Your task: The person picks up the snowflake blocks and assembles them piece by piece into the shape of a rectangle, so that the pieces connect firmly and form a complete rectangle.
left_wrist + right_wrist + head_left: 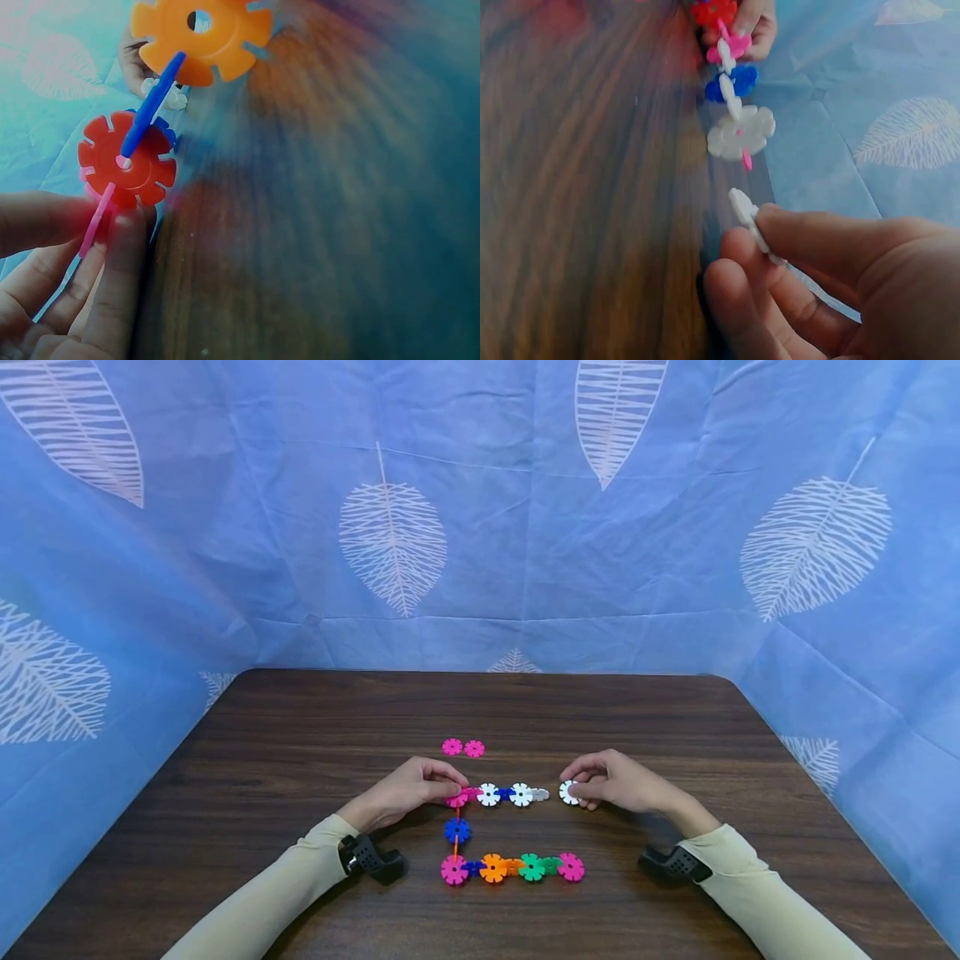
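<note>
Slotted flower-shaped plastic discs are joined into a chain with two bends on the table. At its upper left corner my left hand [408, 789] pinches a pink disc [93, 229] between thumb and fingers. Rightward from there run white and blue discs, ending in a whitish disc [540, 795] standing edge-on. My right hand [628, 783] pinches a loose white disc [742, 206] just right of that end, with a small gap between. Below the held corner, a blue disc [457, 831] leads down to the lower row, which ends in a pink disc [571, 867].
Two loose pink discs, one [452, 747] left of the other [475, 749], lie beyond the chain. The dark wooden table [315, 718] has a blue leaf-patterned cloth [487, 552] hanging behind and beside it. A dark band [371, 858] sits on each wrist.
</note>
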### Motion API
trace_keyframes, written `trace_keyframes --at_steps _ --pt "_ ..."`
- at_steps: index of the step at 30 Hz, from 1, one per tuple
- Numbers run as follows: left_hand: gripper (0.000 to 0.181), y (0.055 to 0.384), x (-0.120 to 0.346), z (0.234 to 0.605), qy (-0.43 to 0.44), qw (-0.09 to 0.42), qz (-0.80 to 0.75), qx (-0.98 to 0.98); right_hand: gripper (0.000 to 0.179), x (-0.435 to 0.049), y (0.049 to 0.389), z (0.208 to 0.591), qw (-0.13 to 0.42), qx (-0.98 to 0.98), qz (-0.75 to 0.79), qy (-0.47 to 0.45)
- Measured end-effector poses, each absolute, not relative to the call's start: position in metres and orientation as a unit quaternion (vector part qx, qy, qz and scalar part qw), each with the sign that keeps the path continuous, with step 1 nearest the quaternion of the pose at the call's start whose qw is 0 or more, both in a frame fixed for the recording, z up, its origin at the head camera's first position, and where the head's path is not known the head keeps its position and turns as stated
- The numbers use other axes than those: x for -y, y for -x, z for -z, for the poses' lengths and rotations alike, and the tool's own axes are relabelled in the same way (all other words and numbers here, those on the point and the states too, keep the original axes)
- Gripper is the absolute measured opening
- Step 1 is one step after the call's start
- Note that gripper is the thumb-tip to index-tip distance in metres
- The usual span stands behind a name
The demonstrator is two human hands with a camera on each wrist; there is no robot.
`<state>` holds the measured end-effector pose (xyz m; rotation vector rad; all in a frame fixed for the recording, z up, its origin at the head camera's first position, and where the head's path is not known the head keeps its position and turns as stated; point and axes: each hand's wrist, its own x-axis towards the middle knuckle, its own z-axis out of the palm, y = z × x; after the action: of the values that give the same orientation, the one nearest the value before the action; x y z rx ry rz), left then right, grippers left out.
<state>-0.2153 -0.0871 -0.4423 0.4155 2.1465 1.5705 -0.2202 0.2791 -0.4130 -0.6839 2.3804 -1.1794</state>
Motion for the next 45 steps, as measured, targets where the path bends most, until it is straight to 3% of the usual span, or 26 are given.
trace_keyframes --at_steps 10,24,45 --pt "0.020 0.216 0.087 0.442 -0.154 0.219 -0.565 -0.781 0.027 -0.268 0.220 0.422 0.230 -0.815 0.489 0.211" --pt "0.020 0.216 0.086 0.443 -0.153 0.221 -0.566 -0.779 0.028 -0.265 0.218 0.422 0.235 -0.817 0.486 0.202" --pt "0.019 0.216 0.085 0.445 -0.144 0.205 -0.574 -0.780 0.022 -0.252 0.212 0.427 0.175 -0.820 0.517 0.170"
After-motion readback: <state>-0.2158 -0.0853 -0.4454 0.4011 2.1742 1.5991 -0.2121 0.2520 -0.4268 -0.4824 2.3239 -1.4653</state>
